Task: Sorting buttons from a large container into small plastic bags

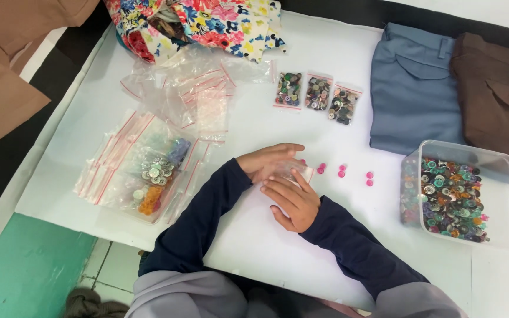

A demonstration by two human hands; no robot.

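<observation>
Both hands meet at the middle of the white tabletop (278,235), working one small clear zip bag (299,172) between them: the left hand (268,161) lies over it with its fingers curled round the edge, holding it down, while the right hand (293,202) rests its extended fingers flat on the near side, seemingly pressing the bag against the surface. Just to the right, a few loose pink buttons (341,171) lie in little pairs, close enough to be picked up without stretching. The clear tub of mixed buttons (452,197) stands open at the right, within easy reach of that hand. Three filled bags (316,94) lie in a neat row further back, out of the way, and a heap of empty zip bags (189,94) spreads at the left.
</observation>
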